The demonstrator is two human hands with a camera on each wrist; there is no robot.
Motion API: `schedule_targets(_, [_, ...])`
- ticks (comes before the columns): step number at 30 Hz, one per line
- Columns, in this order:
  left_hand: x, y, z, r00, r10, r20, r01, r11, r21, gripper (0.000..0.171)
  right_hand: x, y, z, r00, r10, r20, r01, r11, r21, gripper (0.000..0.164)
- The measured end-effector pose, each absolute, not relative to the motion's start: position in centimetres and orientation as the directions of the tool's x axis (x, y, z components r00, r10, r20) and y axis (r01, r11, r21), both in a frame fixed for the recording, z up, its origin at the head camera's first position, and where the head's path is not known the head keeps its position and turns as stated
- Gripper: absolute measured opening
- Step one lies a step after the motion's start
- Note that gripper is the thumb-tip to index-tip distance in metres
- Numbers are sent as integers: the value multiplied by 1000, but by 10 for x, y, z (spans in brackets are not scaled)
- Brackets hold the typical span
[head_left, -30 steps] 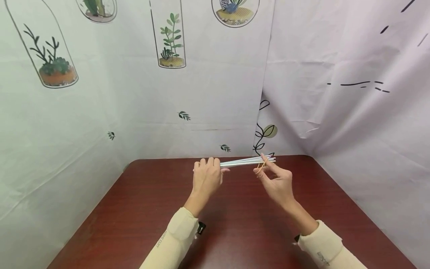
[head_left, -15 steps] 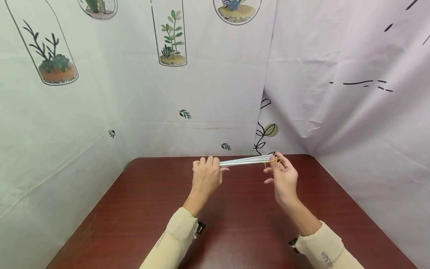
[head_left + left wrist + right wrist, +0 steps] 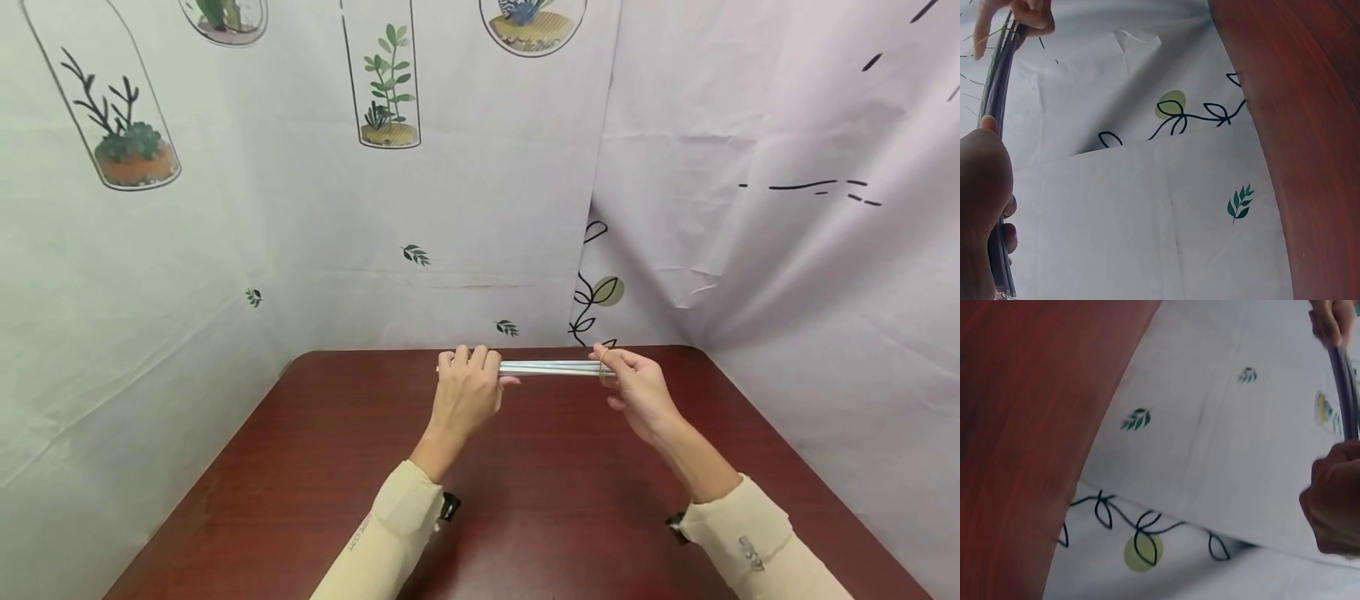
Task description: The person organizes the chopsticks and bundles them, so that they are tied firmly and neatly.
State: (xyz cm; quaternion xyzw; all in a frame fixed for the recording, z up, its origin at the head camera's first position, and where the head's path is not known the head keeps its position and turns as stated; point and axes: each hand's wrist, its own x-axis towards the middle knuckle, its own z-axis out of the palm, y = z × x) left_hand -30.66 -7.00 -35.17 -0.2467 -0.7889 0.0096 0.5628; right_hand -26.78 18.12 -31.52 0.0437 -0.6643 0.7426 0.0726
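Observation:
My left hand (image 3: 467, 387) grips a bundle of several thin, pale sticks (image 3: 551, 367), held level above the table. They look dark in the left wrist view, where the sticks (image 3: 999, 81) rise past my left hand (image 3: 985, 187). At the bundle's right end a tan rubber band (image 3: 603, 367) passes round the sticks. My right hand (image 3: 641, 392) holds this band with thumb and fingers. In the right wrist view my right hand (image 3: 1338, 500) covers that end of the sticks (image 3: 1344, 394), and the band is hidden.
Below the hands lies a dark red wooden table (image 3: 525, 500). White cloth (image 3: 480, 208) printed with plants hangs behind it and along both sides. A dark strap fitting (image 3: 448, 507) shows at my left cuff, another (image 3: 677, 527) at the right.
The band was stretched on my right fingers beside the stick ends; my right hand has turned, and the band now sits closer round the bundle. The sticks have levelled; my left grip is unchanged.

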Motion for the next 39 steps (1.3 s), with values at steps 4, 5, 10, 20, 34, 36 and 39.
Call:
schedule_targets(4, [-305,-68,-350,-224,413,883,367,875,-316,60,-271,191,-310,-987,-36,156,-158,42,-987,18])
schedule_targets(5, [-305,-68,-349,-220,416,882,366,874,-321,58,-272,192,-309,-986,-48,158,-161,70,-984,17])
schedule_targets(10, [-304,-66,-349,-237,428,872,360,872,-331,52,-277,192,-305,-984,-71,163,-171,134,-976,17])
schedule_targets(20, [-303,-64,-353,-274,447,852,375,865,-334,48,-283,181,-317,-959,2,285,-283,94,-954,22])
schedule_targets(34, [-302,-61,-346,-163,460,873,369,849,-379,52,-290,201,-336,-791,-101,603,-559,521,-645,24])
schedule_targets(36, [-301,-61,-347,-172,452,875,366,854,-370,51,-291,201,-336,-755,-137,642,-573,614,-542,26])
schedule_targets(39, [-302,-62,-350,-189,437,879,369,862,-349,48,-293,200,-335,-666,-206,717,-594,727,-343,25])
